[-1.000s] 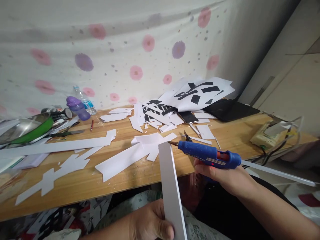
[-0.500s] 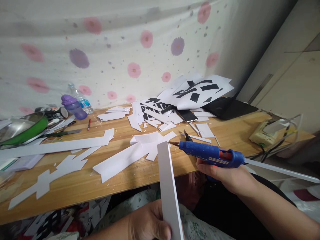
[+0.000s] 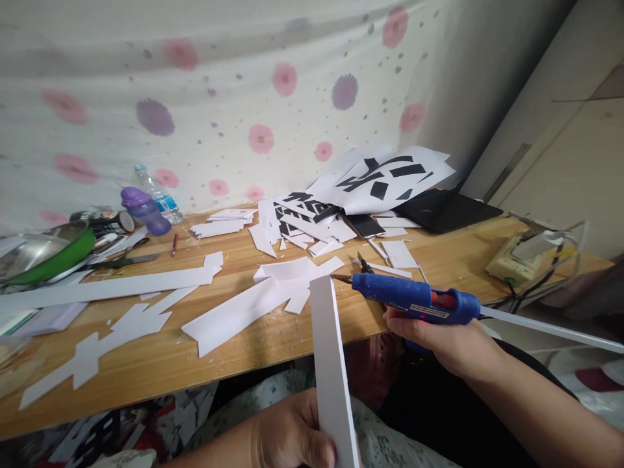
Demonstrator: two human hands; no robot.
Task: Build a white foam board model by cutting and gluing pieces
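My left hand (image 3: 297,430) grips a long white foam board strip (image 3: 330,364) near its lower end, thumb on its face. The strip stands up in front of the table edge. My right hand (image 3: 441,338) is wrapped round a blue hot glue gun (image 3: 394,292), with a long glue stick (image 3: 550,329) running out of its back. The gun's metal nozzle is at the strip's top right corner; whether it touches I cannot tell. Behind the strip, a white cut-out shape with a raised wall (image 3: 244,304) lies on the table. A black-handled cutter (image 3: 364,263) lies behind the gun.
More white cut-outs (image 3: 88,354) and a long strip (image 3: 112,286) lie on the left of the wooden table (image 3: 234,364). A green pan (image 3: 63,257), purple bottle (image 3: 146,211) and red pen (image 3: 174,244) are further back. Patterned sheets (image 3: 390,179) and a power strip (image 3: 511,263) stand right.
The glue gun and the strip's top have shifted very slightly to the right in view. Both hands keep their holds.
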